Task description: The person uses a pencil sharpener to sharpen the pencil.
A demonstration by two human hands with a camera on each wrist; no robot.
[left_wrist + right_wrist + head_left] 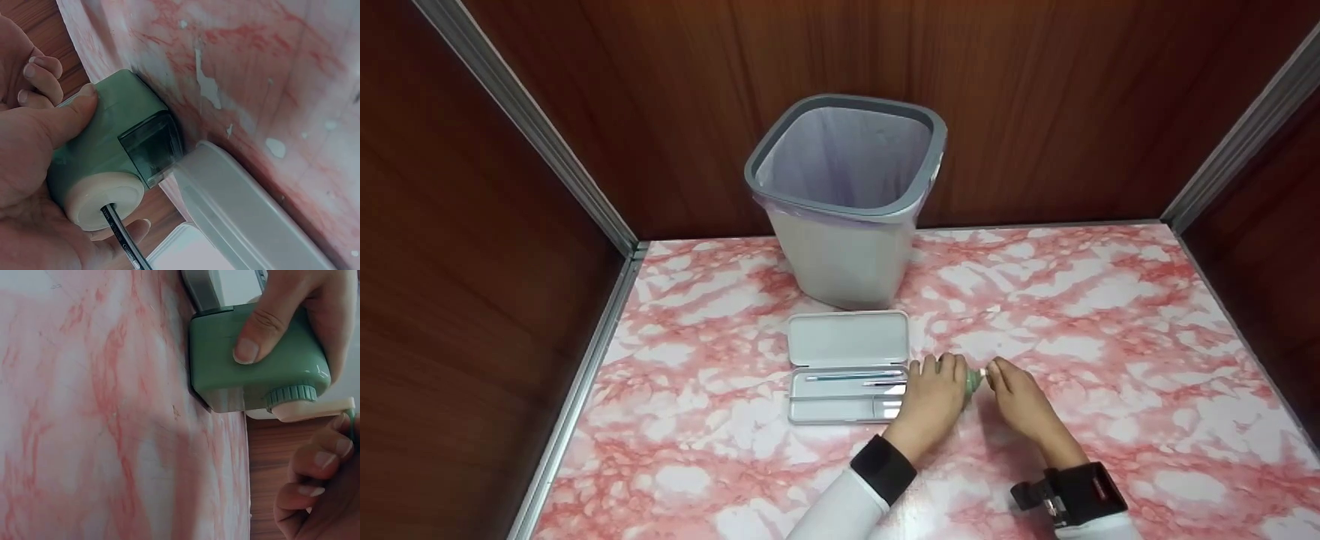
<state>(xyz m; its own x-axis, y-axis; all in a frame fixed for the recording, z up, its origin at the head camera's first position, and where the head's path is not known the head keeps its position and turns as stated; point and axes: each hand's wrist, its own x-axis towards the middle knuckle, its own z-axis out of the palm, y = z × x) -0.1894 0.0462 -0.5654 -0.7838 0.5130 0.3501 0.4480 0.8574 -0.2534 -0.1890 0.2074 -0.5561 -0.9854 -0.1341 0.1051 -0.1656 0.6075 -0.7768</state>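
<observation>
A green hand-crank pencil sharpener (90,135) stands on the table, gripped by my left hand (934,405), its thumb over the body. A dark pencil (121,233) sticks into the cream round opening on one side. At the opposite side, my right hand (1024,401) pinches the end of the cream crank (315,409) between thumb and fingers. The sharpener's see-through shavings drawer (152,146) shows on one face. An open pencil case (847,337) lies left of the left hand, which partly hides its right end; thin pencils (851,376) rest inside.
Behind the pencil case stands a tall grey bin (844,255) with a purple liner. Brown wood-grain panels (1035,112) with metal edges enclose the back and sides. The table (697,465) has a red and white marbled surface.
</observation>
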